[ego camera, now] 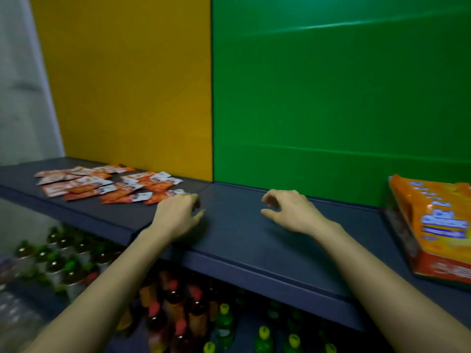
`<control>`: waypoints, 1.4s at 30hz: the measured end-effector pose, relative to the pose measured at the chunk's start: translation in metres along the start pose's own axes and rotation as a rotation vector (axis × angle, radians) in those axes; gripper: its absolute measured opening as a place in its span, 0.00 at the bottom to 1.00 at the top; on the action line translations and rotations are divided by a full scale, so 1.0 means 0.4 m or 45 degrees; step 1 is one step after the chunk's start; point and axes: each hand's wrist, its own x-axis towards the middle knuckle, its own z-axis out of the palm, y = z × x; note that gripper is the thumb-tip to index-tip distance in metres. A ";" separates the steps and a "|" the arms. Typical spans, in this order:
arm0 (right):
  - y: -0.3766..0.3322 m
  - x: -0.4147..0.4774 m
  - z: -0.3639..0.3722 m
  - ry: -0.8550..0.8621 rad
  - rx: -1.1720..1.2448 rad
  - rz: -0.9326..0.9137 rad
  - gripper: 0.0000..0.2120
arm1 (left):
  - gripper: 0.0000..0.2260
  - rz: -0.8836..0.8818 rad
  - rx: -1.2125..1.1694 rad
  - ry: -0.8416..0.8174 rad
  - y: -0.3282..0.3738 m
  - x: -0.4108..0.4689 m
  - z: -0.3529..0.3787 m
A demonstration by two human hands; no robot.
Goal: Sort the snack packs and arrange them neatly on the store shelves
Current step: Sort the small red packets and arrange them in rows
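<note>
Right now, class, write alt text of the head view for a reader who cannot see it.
A person's left hand reaches the nearest of the scattered red snack packs on a shelf; the right hand hovers empty. An orange bag lies far right.

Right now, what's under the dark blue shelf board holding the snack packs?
Under the dark blue shelf board stand rows of drink bottles with green, red and yellow caps. The board and both forearms hide whatever is further back.

Our left hand (175, 215) at the right end of scattered red-and-white snack packs (102, 184) on the dark shelf (242, 245), our right hand (288, 210) loosely curled over bare shelf, orange bag (438, 225) at far right, bottles (178, 314) below.
</note>
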 end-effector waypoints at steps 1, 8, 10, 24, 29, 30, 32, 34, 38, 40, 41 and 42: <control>-0.040 0.020 0.025 -0.020 0.027 -0.006 0.15 | 0.13 -0.032 0.013 -0.013 -0.052 -0.013 -0.007; -0.296 0.144 0.190 -0.133 0.162 -0.027 0.15 | 0.14 -0.127 0.054 -0.048 -0.359 -0.094 -0.032; -0.352 0.180 0.230 -0.144 0.199 -0.007 0.16 | 0.14 -0.149 0.066 -0.048 -0.430 -0.114 -0.031; -0.512 0.404 0.371 -0.164 0.044 0.244 0.21 | 0.11 -0.275 -0.126 0.019 -0.735 -0.067 0.023; -0.507 0.479 0.381 -0.176 -0.066 0.298 0.22 | 0.14 -0.217 -0.152 -0.028 -0.829 0.021 0.064; -0.505 0.494 0.383 -0.185 -0.094 0.309 0.23 | 0.15 -0.200 -0.137 -0.015 -0.849 0.042 0.072; -0.500 0.521 0.386 -0.181 -0.142 0.337 0.24 | 0.16 -0.200 -0.123 0.029 -0.889 0.087 0.082; -0.504 0.544 0.388 -0.162 -0.181 0.375 0.25 | 0.19 -0.224 -0.103 -0.013 -0.925 0.133 0.091; -0.529 0.582 0.402 -0.121 -0.313 0.436 0.32 | 0.26 -0.300 -0.060 -0.297 -0.981 0.207 0.116; -0.542 0.601 0.409 -0.115 -0.371 0.469 0.37 | 0.28 -0.320 -0.086 -0.399 -0.996 0.228 0.126; -0.547 0.608 0.411 -0.122 -0.379 0.487 0.38 | 0.30 -0.318 -0.105 -0.424 -1.000 0.237 0.131; -0.551 0.613 0.412 -0.129 -0.375 0.504 0.39 | 0.31 -0.321 -0.138 -0.435 -1.003 0.246 0.134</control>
